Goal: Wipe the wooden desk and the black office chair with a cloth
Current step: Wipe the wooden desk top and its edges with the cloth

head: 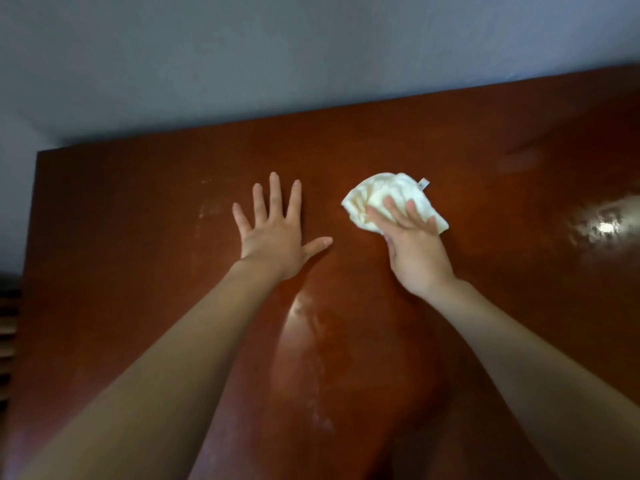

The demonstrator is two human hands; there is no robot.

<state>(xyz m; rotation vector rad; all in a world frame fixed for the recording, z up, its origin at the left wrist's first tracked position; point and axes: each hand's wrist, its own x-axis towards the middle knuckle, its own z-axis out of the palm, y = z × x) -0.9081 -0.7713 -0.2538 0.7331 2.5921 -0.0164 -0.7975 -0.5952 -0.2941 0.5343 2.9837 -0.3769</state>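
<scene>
1. While it lies crumpled into soft folds right of the middle of the table, the cream cloth shows a small white tag at its far corner.
2. The right hand presses on the cloth's near part, fingers straight and slightly spread, not curled round it.
3. The left hand rests palm-down on bare wood to the cloth's left, fingers splayed wide, holding nothing.
4. The table is glossy reddish-brown wood with pale streaks and bright glare patches.
5. A matte grey wall rises behind its far edge.

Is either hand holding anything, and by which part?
No grip: the right hand presses the cloth to the desk with straight fingers on its near half; left hand lies flat.
</scene>
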